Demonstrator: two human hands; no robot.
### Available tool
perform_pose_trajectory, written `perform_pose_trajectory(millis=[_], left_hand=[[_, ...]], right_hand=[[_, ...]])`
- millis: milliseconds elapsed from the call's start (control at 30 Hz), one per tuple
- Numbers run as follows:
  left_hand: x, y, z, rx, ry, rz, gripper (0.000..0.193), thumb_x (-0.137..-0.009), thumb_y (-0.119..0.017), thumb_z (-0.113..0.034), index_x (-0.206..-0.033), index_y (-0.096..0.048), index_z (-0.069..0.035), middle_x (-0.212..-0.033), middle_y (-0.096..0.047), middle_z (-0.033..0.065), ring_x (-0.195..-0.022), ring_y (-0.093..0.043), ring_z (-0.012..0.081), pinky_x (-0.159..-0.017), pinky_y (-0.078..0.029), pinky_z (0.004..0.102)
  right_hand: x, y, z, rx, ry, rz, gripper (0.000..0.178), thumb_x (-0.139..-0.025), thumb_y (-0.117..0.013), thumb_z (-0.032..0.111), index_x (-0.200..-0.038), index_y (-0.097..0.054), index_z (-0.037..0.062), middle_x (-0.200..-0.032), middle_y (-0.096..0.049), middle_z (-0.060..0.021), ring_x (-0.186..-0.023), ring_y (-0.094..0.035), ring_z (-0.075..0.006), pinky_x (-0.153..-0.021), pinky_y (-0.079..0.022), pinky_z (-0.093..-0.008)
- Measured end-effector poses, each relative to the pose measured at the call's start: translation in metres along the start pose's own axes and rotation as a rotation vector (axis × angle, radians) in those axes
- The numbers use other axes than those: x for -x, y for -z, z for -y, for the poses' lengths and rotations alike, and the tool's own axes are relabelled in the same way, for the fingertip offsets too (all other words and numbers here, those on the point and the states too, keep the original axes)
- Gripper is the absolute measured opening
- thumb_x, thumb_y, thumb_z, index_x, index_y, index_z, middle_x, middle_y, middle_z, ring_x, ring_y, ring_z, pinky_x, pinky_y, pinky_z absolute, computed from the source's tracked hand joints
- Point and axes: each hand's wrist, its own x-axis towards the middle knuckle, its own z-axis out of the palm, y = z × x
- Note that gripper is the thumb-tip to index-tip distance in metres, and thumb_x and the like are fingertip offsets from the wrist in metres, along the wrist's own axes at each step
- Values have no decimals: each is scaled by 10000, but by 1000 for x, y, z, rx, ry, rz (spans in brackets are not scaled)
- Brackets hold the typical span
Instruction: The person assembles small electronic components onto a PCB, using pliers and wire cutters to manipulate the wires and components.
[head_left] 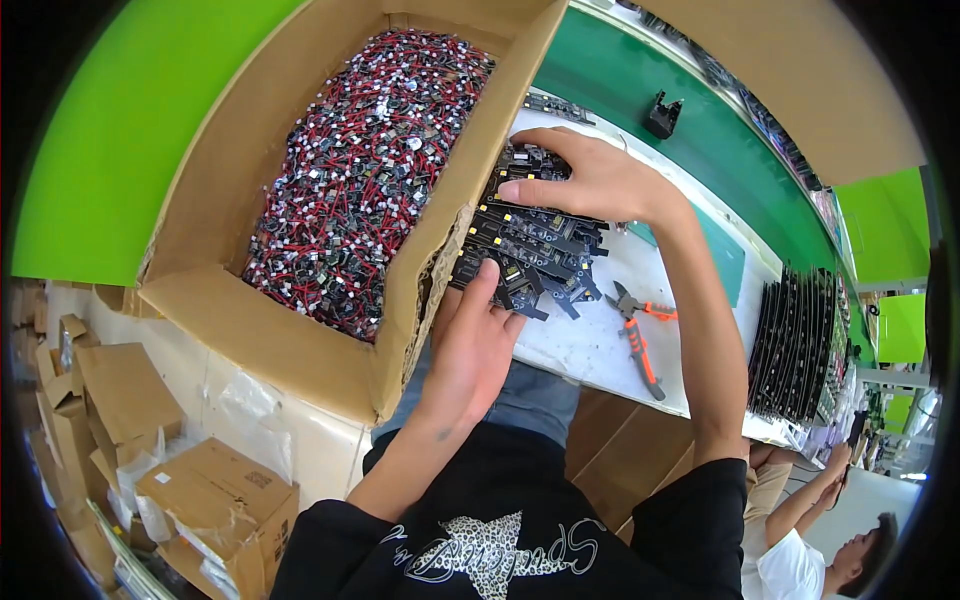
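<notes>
A heap of small black circuit boards (545, 250) with yellow-white square parts lies on the white tabletop, against the right side of a large cardboard box (260, 330). At the near end of the heap my left hand (472, 345) holds boards, its thumb on top and its other fingers partly hidden. Over the far end curves my right hand (598, 178), thumb and forefinger closed around boards; its remaining fingers are hidden. Inside the box is a deep mass of small circuit boards with red wires and white connectors (370, 170).
Orange-handled cutters (635, 335) lie right of the heap. Beyond them stands a row of stacked black board panels (797, 345). A small black part (663, 115) sits on the green mat (600, 65). Cardboard cartons (215, 495) fill the lower left floor. Another person (800, 565) sits at lower right.
</notes>
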Motion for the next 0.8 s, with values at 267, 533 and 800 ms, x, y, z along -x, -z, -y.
perform_pose_trajectory(millis=[267, 533, 800], left_hand=[[8, -16, 6, -153, -148, -24, 438, -1021, -511, -190, -1430, -415, -66, -1423, -479, 72, -1322, -444, 188, -1127, -343, 418], [2, -7, 9, -120, -108, -130, 420, -1020, -513, -266, -1383, -483, -56, -1339, -574, 86, -1242, -549, 206, -1055, -426, 438], [5, -4, 12, -109, -117, -53, 464, -996, -534, -240, -1404, -446, -37, -1351, -553, 125, -1258, -539, 249, -1072, -421, 456]], right_hand=[[32, -12, 3, -80, 38, -131, 748, -859, -654, 565, -1353, -531, 18, -1300, -589, -212, -1203, -571, -340, -1027, -438, -401], [61, -34, 9, -175, 118, -318, 673, -858, -701, 455, -1336, -530, 14, -1264, -596, -216, -1181, -575, -357, -1017, -434, -406], [81, -54, 16, -178, 182, -566, 724, -783, -757, 447, -1304, -551, -12, -1256, -595, -227, -1109, -587, -400, -976, -458, -433]])
